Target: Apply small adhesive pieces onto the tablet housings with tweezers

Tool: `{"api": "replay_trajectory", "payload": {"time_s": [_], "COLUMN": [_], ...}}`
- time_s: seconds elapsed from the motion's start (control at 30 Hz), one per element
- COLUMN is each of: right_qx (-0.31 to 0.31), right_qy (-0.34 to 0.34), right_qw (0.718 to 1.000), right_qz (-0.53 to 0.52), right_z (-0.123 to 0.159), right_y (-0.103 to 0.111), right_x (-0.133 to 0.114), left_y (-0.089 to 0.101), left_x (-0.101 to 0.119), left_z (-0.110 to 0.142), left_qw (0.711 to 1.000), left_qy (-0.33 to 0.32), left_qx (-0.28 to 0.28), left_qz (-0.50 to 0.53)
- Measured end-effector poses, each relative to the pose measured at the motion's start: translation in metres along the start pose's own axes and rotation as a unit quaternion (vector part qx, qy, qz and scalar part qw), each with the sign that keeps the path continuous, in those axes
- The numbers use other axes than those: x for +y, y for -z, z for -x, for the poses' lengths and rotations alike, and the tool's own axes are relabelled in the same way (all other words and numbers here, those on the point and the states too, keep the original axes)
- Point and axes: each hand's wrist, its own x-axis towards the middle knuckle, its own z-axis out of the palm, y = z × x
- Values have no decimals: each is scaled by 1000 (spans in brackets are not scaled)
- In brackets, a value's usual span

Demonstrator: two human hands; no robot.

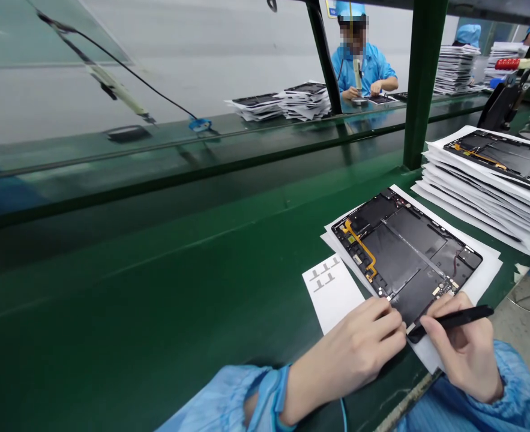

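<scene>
A black tablet housing (409, 252), open with its inner parts and an orange flex cable (361, 246) showing, lies on white paper sheets (487, 270). My left hand (355, 348) is at the housing's near edge, fingers curled and pressed together; whatever they pinch is hidden. Close beside it, my right hand (465, 342) grips a slim black hand tool (467, 316) like a pen. The tool slants down toward the housing's near corner, close to my left fingertips; its exact kind is unclear. A white card with grey T-shaped stickers (332, 294) lies left of the housing, partly behind my left hand.
A stack of housings interleaved with paper (481, 192) stands at the right on the green bench (179, 288). A green post (424, 84) rises behind. Across the bench, a co-worker (366, 66) works near more stacks (283, 102). A corded tool (116, 90) hangs at left.
</scene>
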Motion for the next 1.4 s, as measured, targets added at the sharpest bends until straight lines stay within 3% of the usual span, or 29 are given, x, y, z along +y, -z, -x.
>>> {"api": "replay_trajectory", "payload": {"time_s": [0.33,0.47,0.77,0.9,1.17,1.4], "right_qx": [-10,6,-16,-30,-124,-224], "right_qy": [-17,-8,-33,-11,-7,-21], "right_qw": [1000,1000,999,999,990,972], "right_qz": [2,-24,-1,-7,-75,-67], "right_z": [-6,-5,-5,-4,-29,-45], "right_y": [7,6,6,8,27,26], "right_x": [2,3,2,4,3,4], "left_y": [-2,-3,2,2,8,12], "left_x": [-2,-3,0,0,-3,-4], "left_z": [1,0,-1,-1,-2,-2], "left_qw": [999,1000,1000,1000,997,997], "left_qy": [-15,-13,-10,-8,-48,-57], "left_qx": [31,27,29,27,51,40], "left_qz": [7,7,-2,-3,-43,-32]}}
